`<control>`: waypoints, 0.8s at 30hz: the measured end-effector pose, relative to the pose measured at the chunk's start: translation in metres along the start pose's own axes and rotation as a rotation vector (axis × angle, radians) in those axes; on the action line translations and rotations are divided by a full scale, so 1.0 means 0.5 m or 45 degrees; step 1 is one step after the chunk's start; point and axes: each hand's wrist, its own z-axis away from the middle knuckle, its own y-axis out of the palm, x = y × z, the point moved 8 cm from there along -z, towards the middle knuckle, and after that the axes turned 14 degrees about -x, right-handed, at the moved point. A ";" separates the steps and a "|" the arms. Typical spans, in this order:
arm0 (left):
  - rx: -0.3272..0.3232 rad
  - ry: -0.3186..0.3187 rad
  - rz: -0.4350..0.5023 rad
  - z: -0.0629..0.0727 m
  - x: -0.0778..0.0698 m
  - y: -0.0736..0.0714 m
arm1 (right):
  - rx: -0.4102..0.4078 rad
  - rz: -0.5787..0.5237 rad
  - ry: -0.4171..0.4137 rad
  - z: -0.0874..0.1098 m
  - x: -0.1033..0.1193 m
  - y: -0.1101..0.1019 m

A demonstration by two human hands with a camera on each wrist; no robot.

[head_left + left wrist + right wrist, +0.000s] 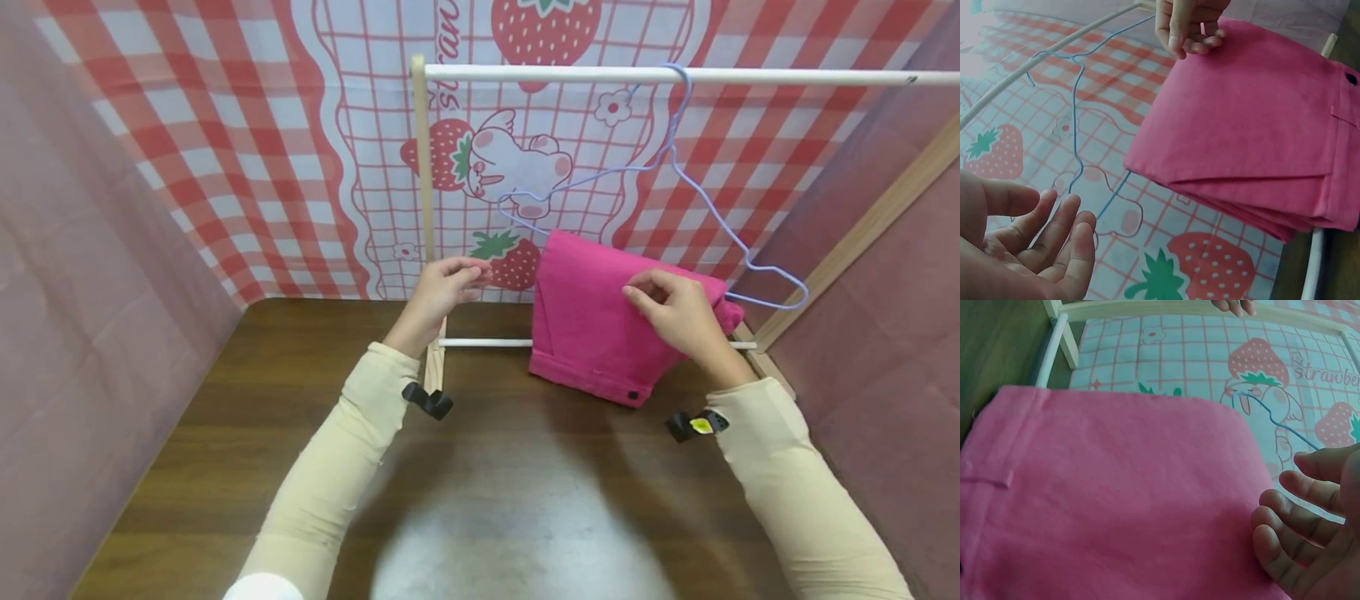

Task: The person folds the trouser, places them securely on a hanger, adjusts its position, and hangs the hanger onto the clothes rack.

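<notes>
A pair of pink trousers (pixel 600 312), folded over the lower bar of a light-blue wire hanger (pixel 708 204), hangs from a white rail (pixel 555 75). A belt loop shows on the waistband (pixel 997 478), and a dark button (pixel 633 395) sits at its lower corner. To the left of the cloth, my left hand (pixel 446 292) is in the air with loosely bent fingers and nothing in them. My right hand (pixel 675 312) overlaps the right part of the trousers in the head view; its fingers are spread and loosely bent beside the cloth in the right wrist view, gripping nothing.
A wooden post (pixel 423 167) carries the rail on the left, with a white lower bar (pixel 483 342) near the brown table (pixel 247 467). Behind hangs a red-and-white checked strawberry cloth (pixel 247 150). Pink curtains (pixel 97 292) flank both sides.
</notes>
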 end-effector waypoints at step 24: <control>-0.169 -0.109 -0.058 0.048 0.150 -0.142 | 0.041 -0.194 0.170 0.102 -0.009 0.123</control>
